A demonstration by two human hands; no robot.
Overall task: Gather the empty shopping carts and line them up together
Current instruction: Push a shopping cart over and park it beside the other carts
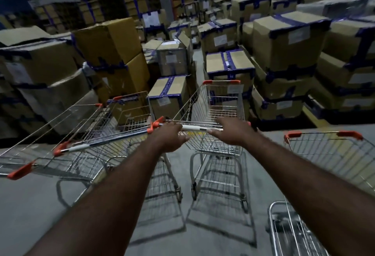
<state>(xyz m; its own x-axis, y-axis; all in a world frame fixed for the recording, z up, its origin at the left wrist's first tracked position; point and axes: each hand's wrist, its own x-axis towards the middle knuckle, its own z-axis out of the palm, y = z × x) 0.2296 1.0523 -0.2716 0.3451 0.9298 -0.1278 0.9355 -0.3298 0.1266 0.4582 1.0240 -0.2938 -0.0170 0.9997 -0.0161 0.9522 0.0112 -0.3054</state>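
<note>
Out on the grey concrete floor [36, 205], faced cardboard boxes [284, 38] stacked several high right along the far edge, bound in blue tape, presumably to keep the flaps shut under the load. Left of centre, found a nested row of carts [113, 118] pushed one into the next and angled towards the boxes, very likely the line being built. Straight ahead, had the middle cart [219, 101] standing empty just beside that row, not yet slotted into it, with its nose close to the boxes. Over by the right edge of the floor, noted another empty cart [334, 154], well apart from the row, and a further cart [288, 231] at the near right corner, both judged to be waiting for collection.

Held the handle [194, 128] of the middle cart near both ends, surely for steering: with the left hand [171, 137] curled over the bar next to the orange end cap, and the right hand [233, 132] wrapped over the other end, thumb tucked beneath. Kept the grip wide, probably to swing the cart round behind the row.

Spotted white paper labels [220, 39] on many box faces; could not read a word, far too blurred. Made out no brand on the white sleeve of the handle either.
</note>
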